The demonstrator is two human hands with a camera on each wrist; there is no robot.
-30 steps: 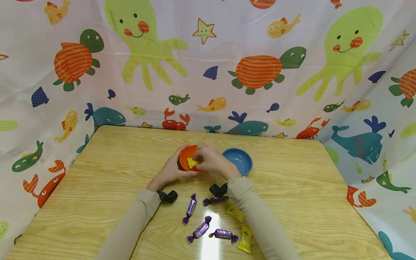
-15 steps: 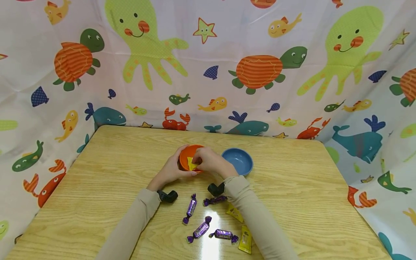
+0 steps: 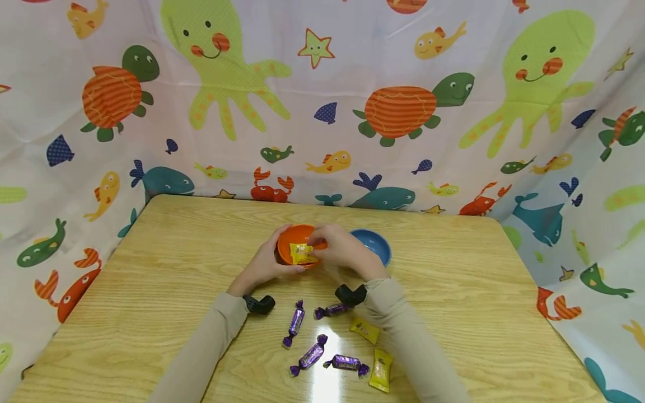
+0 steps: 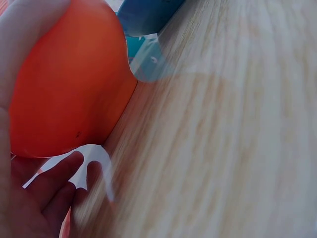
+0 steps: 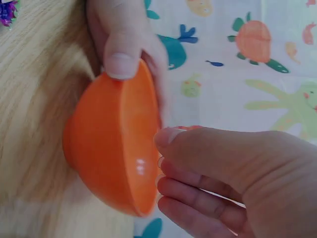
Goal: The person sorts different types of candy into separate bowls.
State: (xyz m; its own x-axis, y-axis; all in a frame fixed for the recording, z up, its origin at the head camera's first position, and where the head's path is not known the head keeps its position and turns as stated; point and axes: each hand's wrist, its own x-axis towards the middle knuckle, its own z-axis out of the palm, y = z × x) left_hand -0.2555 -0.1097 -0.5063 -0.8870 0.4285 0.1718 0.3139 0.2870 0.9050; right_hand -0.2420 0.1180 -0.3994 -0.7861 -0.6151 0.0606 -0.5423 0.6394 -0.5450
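Observation:
An orange bowl [image 3: 287, 238] stands on the table, and my left hand [image 3: 261, 262] grips it from the left. In the right wrist view the left thumb [image 5: 121, 64] lies on the bowl's rim. A yellow-wrapped candy [image 3: 301, 253] lies inside the bowl in the head view; the wrist views do not show it. At the bowl's right rim is my right hand [image 3: 345, 252], its thumb and fingers loosely bent. Nothing shows between those fingers in the right wrist view. Part of the bowl's right side is hidden behind this hand.
A blue bowl [image 3: 375, 246] stands to the right, partly behind the right hand. Several purple-wrapped candies, one a twist-wrapped candy [image 3: 312, 354], lie nearer me. Two yellow-wrapped candies, including one yellow packet [image 3: 381, 370], lie beside the right forearm.
The right hand pinched the yellow candy inside the orange bowl; now it has let go and moved slightly right. The candy lies in the bowl. The left hand has stayed put.

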